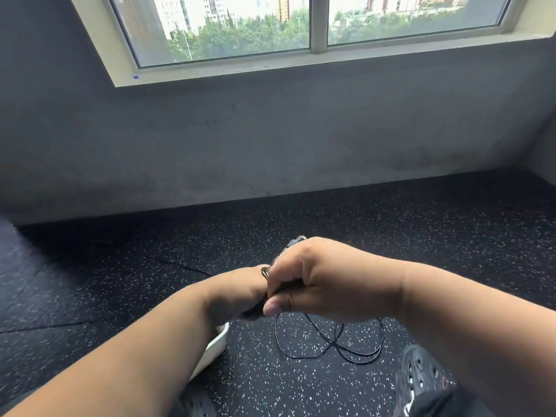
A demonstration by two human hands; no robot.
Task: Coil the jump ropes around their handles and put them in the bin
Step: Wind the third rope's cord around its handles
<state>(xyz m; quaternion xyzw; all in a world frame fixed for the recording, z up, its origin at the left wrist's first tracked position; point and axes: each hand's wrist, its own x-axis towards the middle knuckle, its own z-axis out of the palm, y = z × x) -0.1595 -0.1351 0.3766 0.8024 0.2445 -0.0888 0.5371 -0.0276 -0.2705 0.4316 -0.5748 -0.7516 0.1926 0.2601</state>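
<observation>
A thin black jump rope (331, 341) lies in loose loops on the speckled floor below my hands. Its dark handles (293, 243) stick up between my hands, mostly hidden. My right hand (325, 278) is curled over the handles, pinching the rope between thumb and fingers. My left hand (240, 290) grips the handles from the left, partly covered by my right hand. A white bin (215, 347) shows only as a rim under my left forearm.
Black speckled rubber floor (391, 230) stretches to a grey wall (270, 145) under a window (301, 25). My black perforated shoes (421, 377) are at the bottom right and bottom centre.
</observation>
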